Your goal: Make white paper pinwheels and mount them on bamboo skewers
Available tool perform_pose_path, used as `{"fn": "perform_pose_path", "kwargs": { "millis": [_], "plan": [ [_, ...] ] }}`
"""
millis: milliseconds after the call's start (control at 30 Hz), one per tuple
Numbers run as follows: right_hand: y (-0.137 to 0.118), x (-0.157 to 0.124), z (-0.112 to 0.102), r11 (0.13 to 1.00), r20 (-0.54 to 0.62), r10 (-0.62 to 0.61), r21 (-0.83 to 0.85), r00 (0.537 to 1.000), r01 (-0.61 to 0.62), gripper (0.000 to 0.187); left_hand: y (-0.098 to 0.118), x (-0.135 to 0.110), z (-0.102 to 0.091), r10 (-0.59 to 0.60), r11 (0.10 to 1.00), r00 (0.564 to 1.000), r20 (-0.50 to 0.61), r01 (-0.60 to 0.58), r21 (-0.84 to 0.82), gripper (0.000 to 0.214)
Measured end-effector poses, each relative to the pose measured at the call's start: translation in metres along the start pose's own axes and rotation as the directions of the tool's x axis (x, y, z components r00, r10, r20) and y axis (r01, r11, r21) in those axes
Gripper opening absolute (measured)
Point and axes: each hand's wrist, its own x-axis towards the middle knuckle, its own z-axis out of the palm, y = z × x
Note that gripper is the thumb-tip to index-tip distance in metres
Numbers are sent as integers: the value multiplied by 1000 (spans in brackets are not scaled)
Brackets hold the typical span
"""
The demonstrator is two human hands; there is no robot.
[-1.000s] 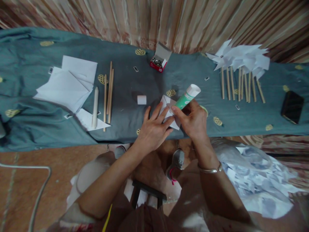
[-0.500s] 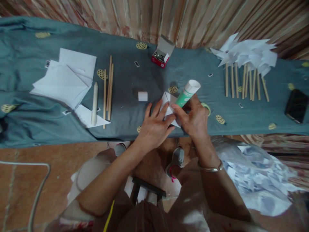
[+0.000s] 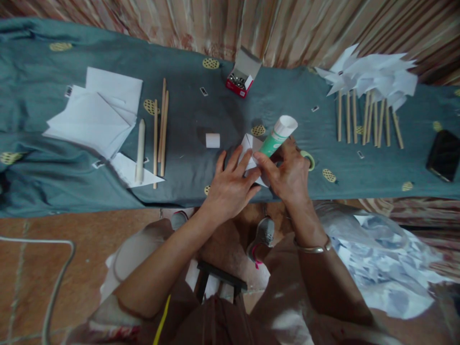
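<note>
My left hand lies spread over a folded white paper piece near the table's front edge, its fingertips pressing the sheet. In my right hand is a green and white glue stick, tilted with its lower end at the paper; that end is hidden behind my thumb. A white cap rests on the cloth left of the paper. Beside my right hand lies a pale green ring, perhaps a tape roll, partly covered by the hand.
White paper sheets, a pale pointed stick and several wooden sticks lie left. A red box of small metal pieces stands behind. Paper pinwheels and a black phone are right. A plastic bag sits below.
The camera view has shifted slightly. My hands, the paper and the glue stick keep nearly the same positions.
</note>
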Motion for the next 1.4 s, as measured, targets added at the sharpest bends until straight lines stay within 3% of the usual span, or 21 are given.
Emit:
{"fn": "perform_pose_path", "kwargs": {
  "millis": [933,1400],
  "plan": [
    [1,-7,3,994,30,-102,-44,994,103,42,-2,-1,4,10,1000,999,-34,-9,12,23],
    [5,-11,2,986,22,-148,-72,989,149,45,-2,0,1,1,1000,1000,5,-1,-13,23]
  ]
}}
